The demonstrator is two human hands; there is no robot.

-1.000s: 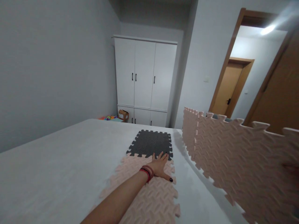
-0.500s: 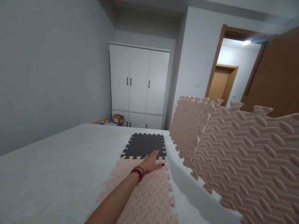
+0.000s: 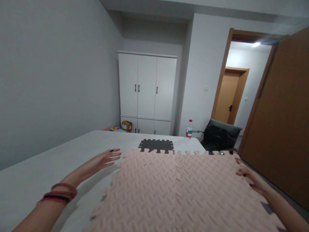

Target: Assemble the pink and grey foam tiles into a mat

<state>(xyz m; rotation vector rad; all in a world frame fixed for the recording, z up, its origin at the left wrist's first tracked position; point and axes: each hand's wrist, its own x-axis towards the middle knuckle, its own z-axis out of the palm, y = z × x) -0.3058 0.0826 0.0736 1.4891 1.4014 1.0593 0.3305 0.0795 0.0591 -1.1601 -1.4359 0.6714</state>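
A wide pink foam puzzle mat [image 3: 178, 190], made of joined tiles, lies almost flat over the white bed [image 3: 48, 167] in front of me. My right hand [image 3: 248, 175] grips its right edge, fingers curled over the foam. My left hand [image 3: 105, 158] hovers open at the mat's left far corner, fingers stretched out and close to the edge. Behind the pink mat, a dark grey foam tile [image 3: 156, 145] shows on the bed, partly covered.
A white wardrobe [image 3: 147, 93] stands at the far wall with a small cardboard box [image 3: 126, 125] and bright toys beside it. A water bottle [image 3: 189, 129] and a dark chair [image 3: 220, 137] are past the bed's right corner. A brown door [image 3: 282, 119] stands open at right.
The pink mat has swung down from upright at the right to nearly flat over the bed. My left hand has lifted off the tiles and moved left.
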